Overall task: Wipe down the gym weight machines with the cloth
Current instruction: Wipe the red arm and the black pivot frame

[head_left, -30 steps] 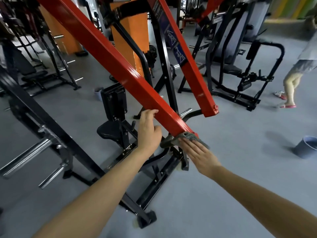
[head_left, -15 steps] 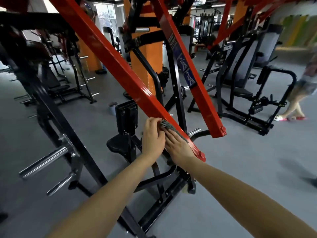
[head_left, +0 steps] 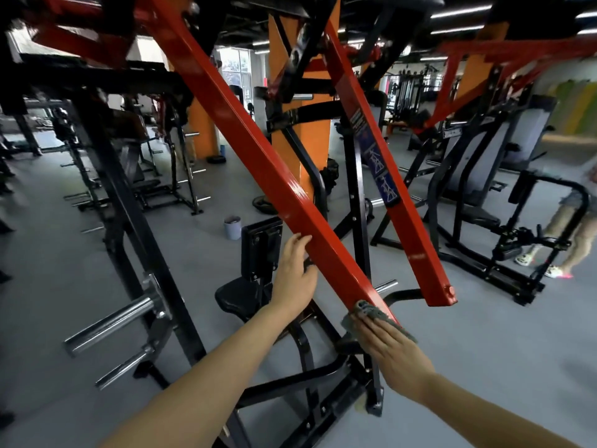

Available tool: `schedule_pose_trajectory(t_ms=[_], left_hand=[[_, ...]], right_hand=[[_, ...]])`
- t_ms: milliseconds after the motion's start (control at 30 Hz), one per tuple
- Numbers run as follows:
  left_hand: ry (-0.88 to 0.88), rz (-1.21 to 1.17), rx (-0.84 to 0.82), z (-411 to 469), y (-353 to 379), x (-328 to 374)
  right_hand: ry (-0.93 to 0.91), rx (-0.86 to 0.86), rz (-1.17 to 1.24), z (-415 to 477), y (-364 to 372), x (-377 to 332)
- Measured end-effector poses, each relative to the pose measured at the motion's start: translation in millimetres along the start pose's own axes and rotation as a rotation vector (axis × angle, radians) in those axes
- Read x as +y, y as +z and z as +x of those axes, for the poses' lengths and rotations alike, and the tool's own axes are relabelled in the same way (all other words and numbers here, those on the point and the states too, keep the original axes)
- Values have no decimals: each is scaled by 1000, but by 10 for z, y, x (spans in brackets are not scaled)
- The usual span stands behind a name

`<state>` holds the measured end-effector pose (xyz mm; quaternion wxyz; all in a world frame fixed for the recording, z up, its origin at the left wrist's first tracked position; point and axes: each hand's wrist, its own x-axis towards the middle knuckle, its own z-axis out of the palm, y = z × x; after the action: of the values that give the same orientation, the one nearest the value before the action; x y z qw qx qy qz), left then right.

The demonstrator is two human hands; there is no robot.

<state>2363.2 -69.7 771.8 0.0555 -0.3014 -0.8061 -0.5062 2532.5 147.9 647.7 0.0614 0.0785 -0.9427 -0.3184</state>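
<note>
I have the left hand [head_left: 295, 276] against the left edge of the red beam [head_left: 258, 163], part way down its slope. The fingers are nearly straight and the thumb reaches toward the underside. I judge it a brace more than a grip, there to stop the hinged arm swinging while I rub it.

Lower and further right, the grey cloth [head_left: 371, 313] lies bunched on the beam's near face, close to its bottom end. The right hand [head_left: 391, 347] presses it flat with the fingers spread and straight, not curled round it. A flat palm puts more cloth on the paint.

To the right of that hangs the second red beam [head_left: 397, 189], with no hand on it; I judge it is next. At the far right a bystander's legs [head_left: 568, 240] stand behind another machine, well apart from my reach.

Against the frame 0.5 s ago, the 2 hands no longer touch. The right hand has taken the cloth down the beam to its low end, roughly where it lay 1.0 s ago, so I read a stroke up and back. The view has tilted upward too.
</note>
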Motion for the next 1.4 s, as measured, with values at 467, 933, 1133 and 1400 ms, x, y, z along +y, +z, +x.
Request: schedule_pose_trajectory(t_ms=[467, 933, 1133, 1400], left_hand=[[34, 49, 110, 697, -1059, -139], [108, 349, 235, 1232, -2603, -254], [173, 523, 378, 1399, -3379, -142], [95, 489, 839, 1617, -4450, -317]], right_hand=[[185, 398, -63, 2532, -1867, 326], [188, 535, -185, 4319, -3260, 888], [279, 721, 173, 4891, -3891, 1049], [126, 1026, 974, 5270, -4355, 183]])
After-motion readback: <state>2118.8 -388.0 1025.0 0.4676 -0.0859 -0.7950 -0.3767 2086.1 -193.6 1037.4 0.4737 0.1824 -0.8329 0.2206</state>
